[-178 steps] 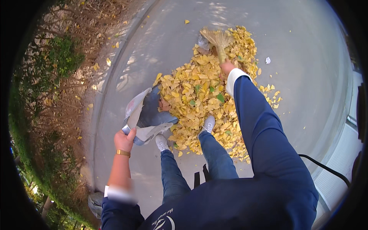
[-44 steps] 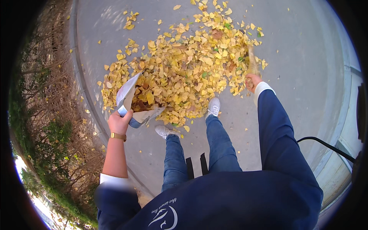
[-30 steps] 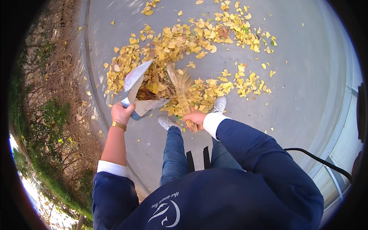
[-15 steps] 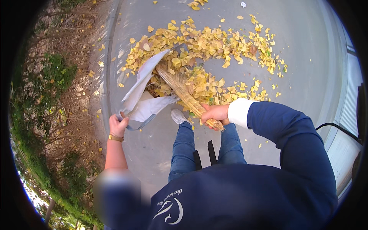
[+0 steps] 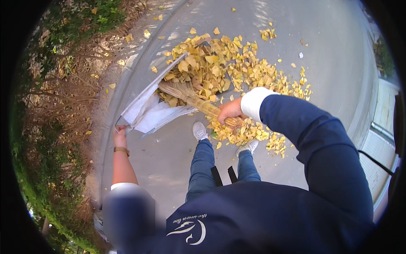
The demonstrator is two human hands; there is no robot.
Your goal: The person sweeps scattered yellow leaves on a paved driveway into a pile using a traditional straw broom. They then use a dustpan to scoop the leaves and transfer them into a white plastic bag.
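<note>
My right hand [image 5: 231,111] is wrapped round the bound handle of a short straw hand broom [image 5: 194,100]. The broom's bristles spread to the left over yellow leaves at the mouth of a white bag [image 5: 163,117]. My left hand [image 5: 120,130] grips the near corner of the bag, whose side stands up as a slanted wall. A thick heap of yellow leaves [image 5: 207,63] lies against and partly inside the bag. What the bag holds deeper down is hidden.
More leaves [image 5: 264,76] trail rightward over grey pavement [image 5: 330,67]. A curb [image 5: 127,80] and shrubs [image 5: 72,84] border the left. White shoes [image 5: 200,131] stand close to the leaves. A crumpled white scrap [image 5: 300,55] lies further right, and a pale ribbed structure [image 5: 378,148] is at the right rim.
The broom has swung flatter, its bristles lower and further left among the leaves. My left hand and the bag corner have shifted left. The view has turned and a second shoe shows.
</note>
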